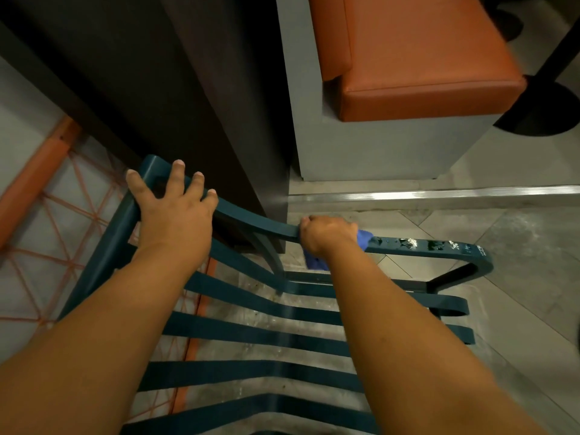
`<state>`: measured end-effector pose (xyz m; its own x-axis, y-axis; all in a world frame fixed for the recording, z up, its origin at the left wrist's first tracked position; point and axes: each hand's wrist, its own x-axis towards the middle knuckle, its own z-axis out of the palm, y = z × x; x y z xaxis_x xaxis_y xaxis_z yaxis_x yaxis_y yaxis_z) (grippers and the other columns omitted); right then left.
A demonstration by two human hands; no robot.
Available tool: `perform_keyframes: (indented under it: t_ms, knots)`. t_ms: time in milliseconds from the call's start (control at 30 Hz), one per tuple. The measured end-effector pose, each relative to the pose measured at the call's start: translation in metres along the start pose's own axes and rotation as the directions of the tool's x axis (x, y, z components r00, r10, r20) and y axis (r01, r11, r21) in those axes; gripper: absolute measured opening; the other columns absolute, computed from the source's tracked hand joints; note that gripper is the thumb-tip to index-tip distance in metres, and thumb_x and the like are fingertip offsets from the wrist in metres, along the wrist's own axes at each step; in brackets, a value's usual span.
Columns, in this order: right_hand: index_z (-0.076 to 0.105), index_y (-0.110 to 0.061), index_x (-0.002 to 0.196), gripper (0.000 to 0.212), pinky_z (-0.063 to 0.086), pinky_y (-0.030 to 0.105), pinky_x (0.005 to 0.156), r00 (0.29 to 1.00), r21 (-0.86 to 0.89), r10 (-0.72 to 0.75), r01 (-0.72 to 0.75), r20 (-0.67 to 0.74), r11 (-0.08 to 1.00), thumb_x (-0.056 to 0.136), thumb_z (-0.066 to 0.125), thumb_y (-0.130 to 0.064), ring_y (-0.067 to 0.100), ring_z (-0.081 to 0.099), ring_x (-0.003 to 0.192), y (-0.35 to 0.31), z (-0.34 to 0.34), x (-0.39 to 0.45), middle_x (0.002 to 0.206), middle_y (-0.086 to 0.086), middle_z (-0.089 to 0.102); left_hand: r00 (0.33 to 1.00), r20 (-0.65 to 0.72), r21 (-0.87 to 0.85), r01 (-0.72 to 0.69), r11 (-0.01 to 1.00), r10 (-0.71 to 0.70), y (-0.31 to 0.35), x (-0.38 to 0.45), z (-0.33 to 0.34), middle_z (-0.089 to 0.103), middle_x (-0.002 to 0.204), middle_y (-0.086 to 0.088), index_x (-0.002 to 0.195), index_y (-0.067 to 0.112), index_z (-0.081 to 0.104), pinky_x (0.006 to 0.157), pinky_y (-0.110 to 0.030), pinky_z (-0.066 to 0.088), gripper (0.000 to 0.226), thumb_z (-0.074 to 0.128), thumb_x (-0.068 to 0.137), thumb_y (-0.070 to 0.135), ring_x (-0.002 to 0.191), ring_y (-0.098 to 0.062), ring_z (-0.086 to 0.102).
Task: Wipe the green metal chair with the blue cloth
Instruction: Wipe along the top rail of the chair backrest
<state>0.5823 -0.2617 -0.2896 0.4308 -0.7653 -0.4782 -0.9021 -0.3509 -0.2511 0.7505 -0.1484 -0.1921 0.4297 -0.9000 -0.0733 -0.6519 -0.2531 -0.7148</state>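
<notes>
The green metal chair (251, 331) fills the lower middle, with flat slats running across and an armrest bar curving along the top right. My left hand (174, 202) rests on the chair's top corner, fingers spread over the bar. My right hand (326, 235) is closed around the blue cloth (364, 239), wrapped over the armrest bar; cloth shows at both sides of the fist. To the right of the cloth the bar has chipped, wet-looking patches (411, 243).
A dark wooden panel (175, 89) stands directly behind the chair. An orange cushioned bench (423, 64) on a grey base sits at the upper right. An orange wire chair (47, 196) is at the left. Tiled floor (518, 233) and a metal strip lie to the right.
</notes>
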Motion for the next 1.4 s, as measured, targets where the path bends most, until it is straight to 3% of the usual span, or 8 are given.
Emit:
perform_keyframes:
  t_ms: [200, 367, 500, 600, 767, 967, 1200, 1400]
  knots:
    - [0.051, -0.024, 0.114, 0.038, 0.035, 0.045, 0.093, 0.936, 0.152, -0.197, 0.249, -0.291, 0.956, 0.1, 0.023, -0.046, 0.027, 0.053, 0.106, -0.015, 0.028, -0.006, 0.113, 0.006, 0.06, 1.0, 0.007, 0.034, 0.022, 0.999, -0.023, 0.003, 0.001, 0.0, 0.008, 0.157, -0.003, 0.146, 0.034, 0.016, 0.095, -0.078, 0.001, 0.075, 0.055, 0.082, 0.033, 0.141, -0.034, -0.012]
    - [0.046, -0.02, 0.128, 0.044, 0.026, 0.056, 0.105, 0.986, -0.1, -0.011, -0.006, -0.167, 0.995, 0.089, 0.055, -0.036, 0.036, 0.045, 0.121, 0.006, 0.032, 0.0, 0.126, 0.011, 0.054, 1.0, -0.001, -0.124, -0.03, 0.992, 0.03, 0.042, -0.012, 0.005, -0.006, 0.158, -0.01, 0.149, 0.018, 0.003, 0.1, -0.072, -0.012, 0.077, 0.045, 0.087, 0.033, 0.141, -0.035, -0.017]
    - [0.038, -0.024, 0.141, 0.046, 0.01, 0.05, 0.115, 0.886, 0.089, -0.225, 0.283, -0.404, 0.955, 0.097, 0.043, -0.032, 0.028, 0.034, 0.135, 0.008, 0.053, -0.01, 0.145, 0.006, 0.043, 0.97, -0.034, -0.341, -0.236, 0.91, 0.239, 0.092, -0.02, 0.004, -0.018, 0.157, -0.006, 0.146, 0.025, -0.015, 0.105, -0.063, -0.016, 0.083, 0.045, 0.09, 0.029, 0.14, -0.029, -0.024]
    - [0.024, -0.03, 0.15, 0.065, 0.003, 0.041, 0.117, 0.841, 0.073, -0.346, 0.41, -0.416, 0.909, 0.092, 0.05, -0.015, 0.024, 0.024, 0.142, 0.043, 0.06, -0.02, 0.155, 0.001, 0.03, 0.947, 0.031, -0.423, -0.278, 0.862, 0.32, 0.113, -0.018, 0.0, -0.022, 0.156, -0.004, 0.145, 0.028, -0.018, 0.106, -0.059, -0.017, 0.089, 0.049, 0.087, 0.02, 0.141, -0.027, -0.024]
    - [0.029, -0.028, 0.146, 0.079, 0.015, 0.043, 0.116, 0.943, 0.062, -0.162, 0.188, -0.29, 0.98, 0.079, 0.069, -0.02, 0.023, 0.037, 0.135, 0.032, 0.039, 0.004, 0.148, 0.002, 0.042, 0.935, 0.135, -0.514, -0.218, 0.83, 0.329, 0.126, -0.013, -0.006, -0.022, 0.156, -0.004, 0.146, 0.027, -0.016, 0.113, -0.05, -0.008, 0.093, 0.053, 0.086, 0.011, 0.141, -0.029, -0.021]
    - [0.015, -0.032, 0.151, 0.076, -0.019, 0.038, 0.111, 0.864, 0.051, -0.275, 0.325, -0.421, 0.944, 0.09, 0.053, -0.008, 0.018, -0.002, 0.148, 0.044, 0.069, -0.029, 0.161, -0.002, 0.01, 0.923, 0.178, -0.495, -0.215, 0.842, 0.34, 0.128, -0.012, -0.005, -0.026, 0.154, -0.004, 0.146, 0.026, -0.018, 0.114, -0.051, -0.006, 0.099, 0.058, 0.084, 0.011, 0.14, -0.03, -0.023]
    - [0.051, -0.022, 0.126, 0.036, 0.02, 0.049, 0.113, 0.949, 0.016, -0.031, 0.038, -0.315, 0.999, 0.091, 0.052, -0.03, 0.029, 0.046, 0.123, 0.051, 0.031, -0.009, 0.128, 0.007, 0.057, 0.923, 0.181, -0.466, -0.224, 0.856, 0.34, 0.134, -0.01, -0.007, -0.024, 0.155, -0.006, 0.146, 0.023, -0.019, 0.113, -0.051, -0.007, 0.101, 0.059, 0.083, 0.008, 0.14, -0.035, -0.023]
    - [0.012, -0.031, 0.152, 0.069, -0.017, 0.04, 0.113, 0.88, 0.037, -0.251, 0.289, -0.402, 0.957, 0.095, 0.046, -0.013, 0.019, -0.003, 0.148, 0.062, 0.061, -0.04, 0.162, -0.002, 0.007, 0.925, 0.173, -0.474, -0.224, 0.852, 0.339, 0.137, -0.011, -0.007, -0.024, 0.155, -0.005, 0.145, 0.022, -0.019, 0.113, -0.048, -0.008, 0.102, 0.06, 0.082, 0.01, 0.14, -0.034, -0.023]
